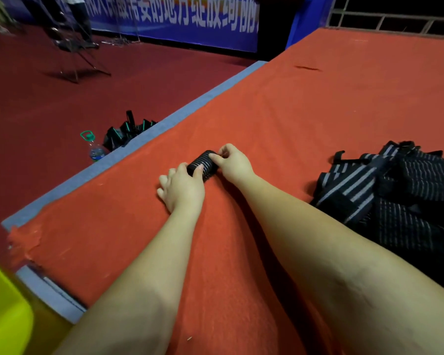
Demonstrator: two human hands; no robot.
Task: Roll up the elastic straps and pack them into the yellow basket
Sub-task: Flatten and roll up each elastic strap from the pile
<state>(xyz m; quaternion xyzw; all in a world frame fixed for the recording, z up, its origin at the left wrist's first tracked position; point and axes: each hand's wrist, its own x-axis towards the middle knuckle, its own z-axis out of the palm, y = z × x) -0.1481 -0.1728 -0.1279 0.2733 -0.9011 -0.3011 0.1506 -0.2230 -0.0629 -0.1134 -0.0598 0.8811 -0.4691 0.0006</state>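
left hand (182,187): i saw its thumb pressing the rolled strap (202,165)
right hand (232,160): fingers pinched the roll's far end
loose straps (395,190): piled well apart (right side)

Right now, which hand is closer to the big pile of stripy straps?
The right hand. It pinches the rolled strap on the side facing the pile of straps; the left hand grips the roll's far side.

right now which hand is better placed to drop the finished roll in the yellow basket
Left, probably. The yellow basket sits at the near left, on the left hand's side; its thumb already rests on the roll.
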